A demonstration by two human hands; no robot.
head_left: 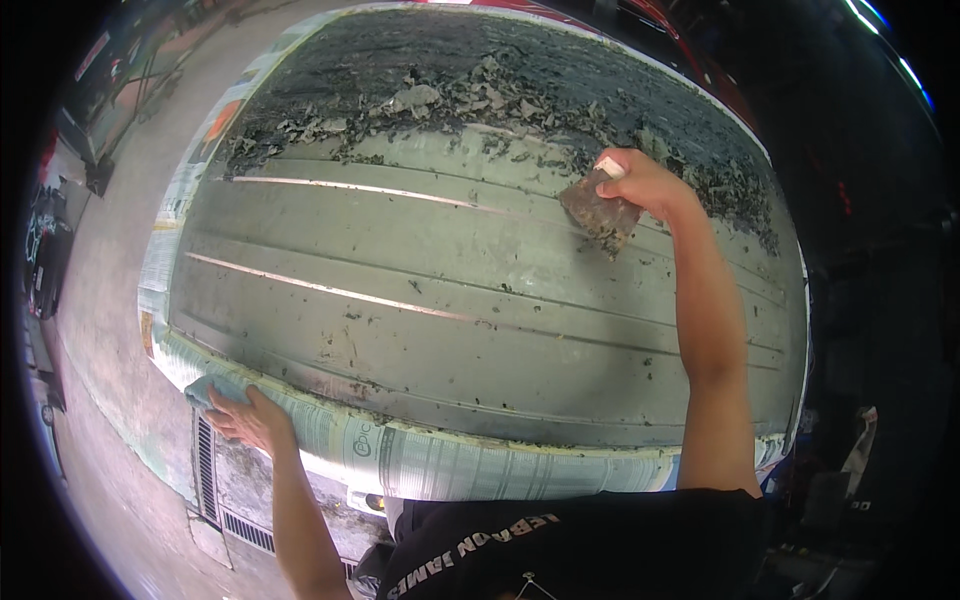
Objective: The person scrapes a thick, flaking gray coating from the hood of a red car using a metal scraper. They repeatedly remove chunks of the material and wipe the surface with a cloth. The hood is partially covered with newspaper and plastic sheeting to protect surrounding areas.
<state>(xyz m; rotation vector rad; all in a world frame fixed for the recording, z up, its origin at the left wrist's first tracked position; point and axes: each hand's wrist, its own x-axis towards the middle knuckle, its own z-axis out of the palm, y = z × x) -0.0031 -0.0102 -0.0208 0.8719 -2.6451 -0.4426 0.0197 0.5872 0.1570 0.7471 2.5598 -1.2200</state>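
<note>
My right hand (pixel 645 185) grips the pale handle of a broad scraper (pixel 605 215), its blade smeared with dark residue. The blade lies over the right half of a wide, ribbed grey-green metal panel (pixel 400 235) that looks like a vehicle roof. Behind the scraper, loose dark flakes (pixel 480 100) form a ragged band across the panel. Beyond them the surface keeps a dark, rough coating (pixel 400 45). At the near left corner my left hand (pixel 250 418) holds a blue-grey cloth (pixel 203 388) against the paper-covered edge, fingers stretched over it.
Printed masking paper (pixel 420 462) covers the near and left edges of the panel. Red bodywork (pixel 560 15) stands behind its far side. A concrete floor (pixel 115 330) lies to the left, with a metal drain grate (pixel 207 470) by the near left corner.
</note>
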